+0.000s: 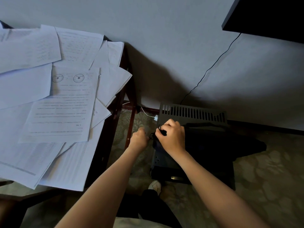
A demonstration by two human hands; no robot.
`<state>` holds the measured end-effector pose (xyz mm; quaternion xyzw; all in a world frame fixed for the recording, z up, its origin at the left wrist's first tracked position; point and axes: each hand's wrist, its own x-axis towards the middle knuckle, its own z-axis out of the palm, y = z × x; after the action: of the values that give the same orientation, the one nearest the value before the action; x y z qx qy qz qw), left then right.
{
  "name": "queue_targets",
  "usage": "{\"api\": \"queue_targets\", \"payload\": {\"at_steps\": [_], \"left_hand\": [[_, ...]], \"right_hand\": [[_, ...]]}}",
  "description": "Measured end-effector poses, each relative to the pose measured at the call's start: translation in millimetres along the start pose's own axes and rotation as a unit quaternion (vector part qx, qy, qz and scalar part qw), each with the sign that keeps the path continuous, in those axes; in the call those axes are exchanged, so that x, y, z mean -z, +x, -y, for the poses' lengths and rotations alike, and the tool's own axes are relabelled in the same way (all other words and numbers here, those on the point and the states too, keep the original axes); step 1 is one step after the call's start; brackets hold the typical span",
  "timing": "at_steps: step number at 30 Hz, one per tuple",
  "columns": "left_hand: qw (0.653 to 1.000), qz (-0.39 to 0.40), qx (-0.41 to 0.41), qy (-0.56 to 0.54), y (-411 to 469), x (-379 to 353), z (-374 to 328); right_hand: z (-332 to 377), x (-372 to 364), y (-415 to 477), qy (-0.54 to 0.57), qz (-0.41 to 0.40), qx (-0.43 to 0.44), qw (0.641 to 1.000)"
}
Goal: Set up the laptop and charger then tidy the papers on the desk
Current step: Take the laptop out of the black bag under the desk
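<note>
Several white printed papers (pixel 57 99) lie scattered and overlapping over the dark wooden desk (pixel 105 145) at the left. On the floor to the right of the desk a black bag (pixel 213 145) rests on a grey vented metal box (pixel 194 112). My right hand (pixel 172 135) grips the bag's upper left corner, pinching a small black pull or strap. Just left of it, my left hand (pixel 139 139) is closed on something small at the same corner; I cannot make out what. No laptop or charger shows.
A white cable with a plug (pixel 154 116) lies on the patterned carpet by the desk leg. A thin black cord (pixel 213 65) runs down the wall from a dark shelf or screen (pixel 269 17) at the top right. My shoe (pixel 155 185) stands below the box.
</note>
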<state>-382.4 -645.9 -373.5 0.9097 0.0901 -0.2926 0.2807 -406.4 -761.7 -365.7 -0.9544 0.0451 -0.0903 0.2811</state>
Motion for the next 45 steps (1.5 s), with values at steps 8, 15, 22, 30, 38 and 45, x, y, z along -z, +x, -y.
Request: {"api": "queue_targets", "payload": {"at_steps": [8,15,22,30,38,45], "left_hand": [[0.998,-0.024,-0.008,0.054,5.5,-5.6,-12.5],[0.956,-0.135,-0.224,0.136,-5.8,-3.8,-15.0],[0.927,-0.116,-0.346,0.080,-11.9,-7.6,-53.7],[0.929,-0.078,-0.335,0.138,-10.0,5.6,-54.7],[0.908,0.058,-0.328,0.254,-26.2,-5.2,-105.2],[0.923,0.095,-0.308,0.211,-34.3,-39.3,-152.9]], "right_hand": [[-13.7,23.2,18.2,0.098,-0.004,-0.095,0.991],[-27.6,36.8,26.8,0.147,-0.020,-0.148,0.978],[-34.9,38.8,32.5,0.123,-0.018,-0.147,0.981],[-79.8,67.1,32.0,0.065,-0.024,-0.198,0.978],[-104.4,84.7,18.4,0.078,-0.052,-0.231,0.968],[-141.8,114.9,10.5,0.036,-0.081,-0.293,0.952]]}}
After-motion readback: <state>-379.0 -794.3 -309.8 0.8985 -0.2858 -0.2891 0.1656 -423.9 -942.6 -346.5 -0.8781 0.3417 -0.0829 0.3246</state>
